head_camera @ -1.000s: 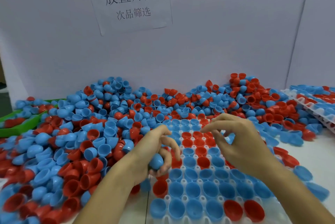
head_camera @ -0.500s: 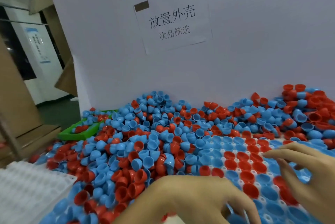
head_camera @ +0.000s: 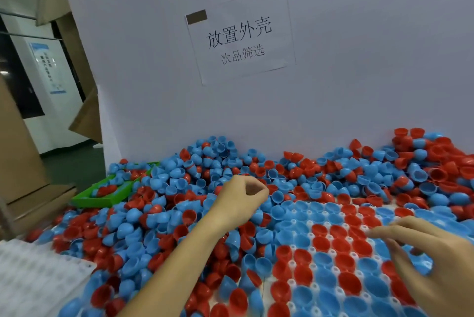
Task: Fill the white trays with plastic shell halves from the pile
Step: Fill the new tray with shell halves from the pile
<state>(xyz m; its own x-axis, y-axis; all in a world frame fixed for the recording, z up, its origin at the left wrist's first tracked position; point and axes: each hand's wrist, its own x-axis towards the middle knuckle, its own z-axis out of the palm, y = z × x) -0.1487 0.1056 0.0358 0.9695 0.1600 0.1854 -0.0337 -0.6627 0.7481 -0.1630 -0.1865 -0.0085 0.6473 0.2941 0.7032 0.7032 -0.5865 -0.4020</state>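
While the white tray (head_camera: 302,284) lay at the lower right with red and blue shell halves already seated in most of its cups, the pile of shell halves (head_camera: 159,216) pressed against its left and far edges and reached back to the white wall (head_camera: 359,85). The left hand (head_camera: 242,200) was over the pile just beyond the tray's far left corner, its fingers curled closed; I could not tell if they held a shell. The right hand (head_camera: 431,262) was over the tray's right part, fingers spread and loose, blurred. Left of the pile stood a green bin (head_camera: 102,194), and an empty white tray (head_camera: 38,278) lay nearer, at the pile's left edge.
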